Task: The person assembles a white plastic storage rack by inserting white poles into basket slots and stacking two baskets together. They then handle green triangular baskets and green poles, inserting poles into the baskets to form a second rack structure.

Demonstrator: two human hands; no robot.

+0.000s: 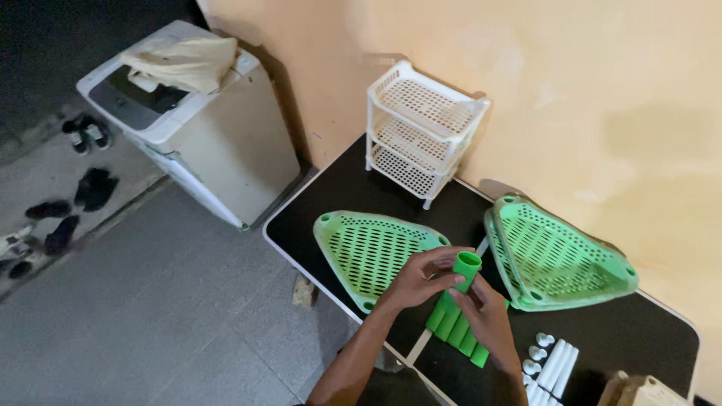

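Both forearms reach forward: right hand (490, 316) and left hand (421, 280) curl closed around one short green plastic tube (465, 269), upright above a row of green tubes (455, 329) on the black surface (346, 192), between two green perforated triangular trays (370, 252).

Both hands, the left hand (416, 282) and the right hand (489, 319), meet on a tube (464, 269) above the table (346, 188); a row of tubes (455, 331) lies directly beneath them. One tray (368, 252) lies just left of the left hand, stacked trays (560, 259) lie right of the tube, and a three-tier rack (421, 131) stands behind, against the wall. Further tubes and caps (549, 365) lie right of the right hand, and a washing machine (195, 128) stands on the floor well to the left.
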